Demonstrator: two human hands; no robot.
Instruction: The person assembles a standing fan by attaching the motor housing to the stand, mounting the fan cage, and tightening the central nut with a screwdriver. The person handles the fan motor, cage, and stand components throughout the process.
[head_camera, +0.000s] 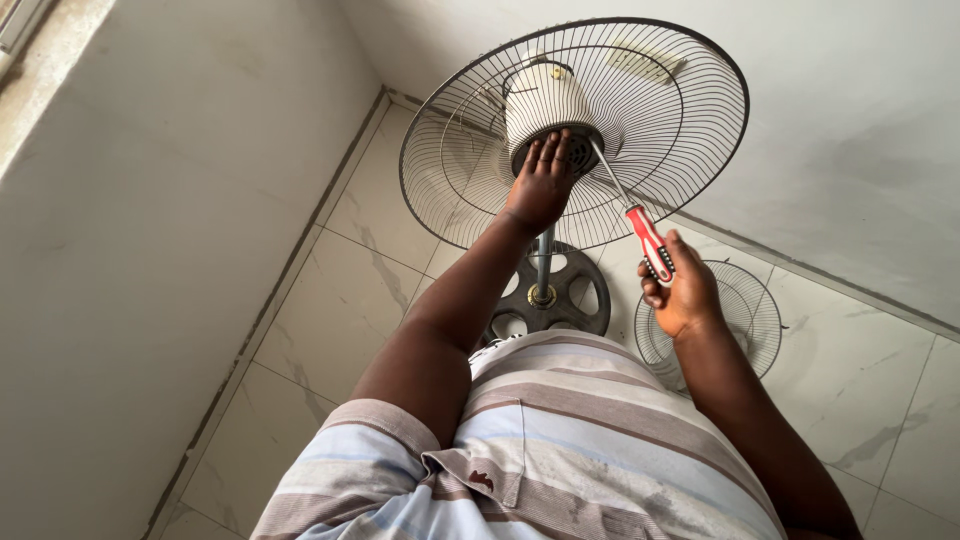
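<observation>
While the left hand (541, 182) lies flat with its fingers spread over the dark vented hub (580, 150) at the back of the fan motor, the right hand (682, 292) is clenched around the red and white handle of a screwdriver (632, 217). Its thin metal shaft slants up and to the left from that fist, and the tip meets the hub just beside the left fingertips. Behind the hub sits the white motor housing (543, 98), ringed by the round wire rear guard (680, 110) of the pedestal fan, which stands close to the corner of two pale walls. Below the left wrist a metal pole (544, 262) runs down to a dark round base (580, 295) with cut-out openings, resting on the marbled floor tiles (340, 330). A second wire guard (755, 315) lies flat on the tiles, partly hidden behind the right hand and forearm. At the bottom of the view, a striped shirt (560, 440) in bands of brown, white and pale blue fills the space between the two arms.
</observation>
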